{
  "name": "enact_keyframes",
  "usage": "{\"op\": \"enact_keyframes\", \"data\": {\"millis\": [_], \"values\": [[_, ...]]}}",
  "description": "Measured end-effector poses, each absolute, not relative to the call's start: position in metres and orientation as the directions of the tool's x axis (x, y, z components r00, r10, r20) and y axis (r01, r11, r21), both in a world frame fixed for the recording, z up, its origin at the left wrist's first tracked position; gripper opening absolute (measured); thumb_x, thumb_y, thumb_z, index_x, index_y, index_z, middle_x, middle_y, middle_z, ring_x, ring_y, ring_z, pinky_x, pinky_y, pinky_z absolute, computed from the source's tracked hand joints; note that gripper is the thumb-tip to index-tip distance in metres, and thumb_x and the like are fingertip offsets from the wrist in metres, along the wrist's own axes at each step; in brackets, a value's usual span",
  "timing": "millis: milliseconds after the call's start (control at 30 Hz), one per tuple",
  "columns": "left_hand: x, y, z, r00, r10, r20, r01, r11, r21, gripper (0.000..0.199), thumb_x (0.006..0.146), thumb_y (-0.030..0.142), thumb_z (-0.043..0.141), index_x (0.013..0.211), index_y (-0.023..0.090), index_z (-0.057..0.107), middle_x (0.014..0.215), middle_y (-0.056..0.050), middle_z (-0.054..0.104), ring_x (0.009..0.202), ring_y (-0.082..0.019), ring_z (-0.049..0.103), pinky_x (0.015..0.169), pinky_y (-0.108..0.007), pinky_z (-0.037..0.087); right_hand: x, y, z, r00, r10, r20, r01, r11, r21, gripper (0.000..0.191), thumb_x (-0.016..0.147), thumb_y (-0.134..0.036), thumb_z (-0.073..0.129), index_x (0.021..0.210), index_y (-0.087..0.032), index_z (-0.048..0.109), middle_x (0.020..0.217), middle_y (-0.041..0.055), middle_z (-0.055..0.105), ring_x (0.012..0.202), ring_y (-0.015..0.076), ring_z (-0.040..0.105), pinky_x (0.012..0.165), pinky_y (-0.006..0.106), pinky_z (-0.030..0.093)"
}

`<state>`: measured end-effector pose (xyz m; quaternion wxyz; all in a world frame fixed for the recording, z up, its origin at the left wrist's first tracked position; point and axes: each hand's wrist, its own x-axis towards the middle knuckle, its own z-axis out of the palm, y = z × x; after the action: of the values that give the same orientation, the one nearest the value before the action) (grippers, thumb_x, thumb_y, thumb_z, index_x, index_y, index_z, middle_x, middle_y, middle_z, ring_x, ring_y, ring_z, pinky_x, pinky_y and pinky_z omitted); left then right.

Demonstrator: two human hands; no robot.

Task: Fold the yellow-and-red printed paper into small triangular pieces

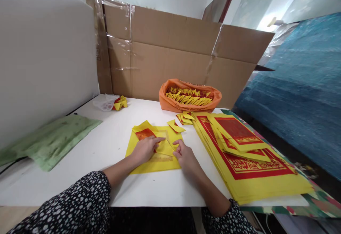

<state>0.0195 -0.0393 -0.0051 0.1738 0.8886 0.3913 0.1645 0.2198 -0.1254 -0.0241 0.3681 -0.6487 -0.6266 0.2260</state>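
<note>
In front of me a sheet of yellow paper (133,163) lies flat on the white table, with a partly folded yellow and red paper (146,134) on top of it. My left hand (145,149) rests palm down on the folded paper, its index finger stretched across toward the right. At the right edge, my right hand (183,153) pinches the folded paper between thumb and forefinger. Just beyond it sits a small folded yellow piece (176,126). How the layers lie under my left hand is hidden.
To the right is a stack of yellow sheets with red print (266,180), smaller printed papers (237,131) on top. An orange bag (165,101) full of folded pieces stands at the back, several more pieces (185,118) beside it. Green cloth (66,131) lies left.
</note>
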Motion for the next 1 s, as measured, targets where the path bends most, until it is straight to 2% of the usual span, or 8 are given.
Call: {"op": "enact_keyframes", "data": {"millis": [167,300,433,600,667,733,833,1000], "values": [[0.021,-0.041,0.0,0.672,0.736,0.086,0.67,-0.653,0.352,0.054,0.083,0.006,0.043,0.126,0.032,0.064,0.086,-0.007,0.06,0.07,-0.02,0.059,0.06,-0.025,0.039,0.216,-0.126,-0.018,0.055,0.983,0.177,0.767,0.072,-0.638,0.03,0.08,-0.011,0.05,0.106,-0.024,0.059,0.068,-0.0033,0.059,0.064,0.0166,0.057,0.064,0.028,0.042],[0.021,-0.042,-0.002,0.7,0.711,0.068,0.668,-0.686,0.288,0.058,0.08,0.004,0.044,0.128,0.032,0.062,0.088,-0.008,0.058,0.077,-0.023,0.059,0.063,-0.027,0.041,0.21,-0.135,-0.019,-0.078,0.933,0.352,0.914,0.208,-0.348,0.036,0.087,-0.006,0.046,0.111,-0.024,0.065,0.101,0.0076,0.065,0.095,0.0231,0.059,0.083,0.038,0.045],[0.018,-0.042,-0.008,0.7,0.705,0.116,0.652,-0.696,0.301,0.058,0.081,0.005,0.043,0.132,0.028,0.06,0.09,-0.009,0.057,0.078,-0.022,0.059,0.064,-0.027,0.044,0.206,-0.147,-0.029,-0.358,0.848,0.392,0.876,0.45,-0.173,0.041,0.093,-0.007,0.039,0.128,-0.017,0.059,0.132,0.0136,0.058,0.125,0.0255,0.049,0.101,0.042,0.043],[0.015,-0.037,-0.008,0.659,0.737,0.147,0.587,-0.627,0.512,0.046,0.086,0.013,0.043,0.126,0.022,0.064,0.09,-0.01,0.062,0.077,-0.022,0.061,0.068,-0.03,0.045,0.193,-0.155,-0.032,-0.348,0.915,0.203,0.91,0.382,-0.164,0.047,0.094,-0.007,0.035,0.139,-0.008,0.048,0.146,0.0194,0.045,0.137,0.0285,0.04,0.11,0.046,0.038],[0.014,-0.033,-0.006,0.652,0.745,0.141,0.528,-0.579,0.622,0.041,0.087,0.018,0.048,0.123,0.02,0.066,0.084,-0.008,0.065,0.075,-0.022,0.062,0.069,-0.03,0.046,0.181,-0.156,-0.029,-0.274,0.949,0.154,0.935,0.3,-0.191,0.046,0.096,-0.016,0.042,0.141,-0.008,0.046,0.148,0.0216,0.04,0.14,0.0324,0.034,0.113,0.048,0.034],[0.014,-0.029,-0.006,0.653,0.747,0.122,0.497,-0.545,0.676,0.039,0.084,0.02,0.053,0.121,0.02,0.067,0.079,-0.006,0.065,0.071,-0.021,0.061,0.067,-0.029,0.045,0.17,-0.157,-0.027,-0.19,0.973,0.129,0.95,0.215,-0.227,0.057,0.093,-0.033,0.055,0.143,-0.009,0.044,0.15,0.0229,0.035,0.141,0.0378,0.029,0.113,0.053,0.03],[0.01,-0.022,-0.008,0.681,0.714,0.161,0.499,-0.614,0.612,0.035,0.086,0.022,0.054,0.117,0.022,0.069,0.082,-0.006,0.062,0.073,-0.02,0.057,0.068,-0.029,0.044,0.158,-0.158,-0.024,-0.116,0.987,0.114,0.953,0.143,-0.268,0.076,0.084,-0.052,0.064,0.147,-0.017,0.039,0.153,0.0203,0.032,0.142,0.0422,0.024,0.112,0.06,0.027],[-0.008,-0.004,-0.008,0.845,0.482,0.231,0.332,-0.812,0.479,0.028,0.089,0.035,0.061,0.114,0.031,0.071,0.089,-0.006,0.053,0.087,-0.022,0.048,0.08,-0.034,0.041,0.155,-0.158,-0.021,-0.101,0.989,0.106,0.948,0.128,-0.291,0.074,0.083,-0.059,0.06,0.147,-0.027,0.04,0.154,0.0184,0.03,0.141,0.0456,0.022,0.109,0.064,0.025]]}}
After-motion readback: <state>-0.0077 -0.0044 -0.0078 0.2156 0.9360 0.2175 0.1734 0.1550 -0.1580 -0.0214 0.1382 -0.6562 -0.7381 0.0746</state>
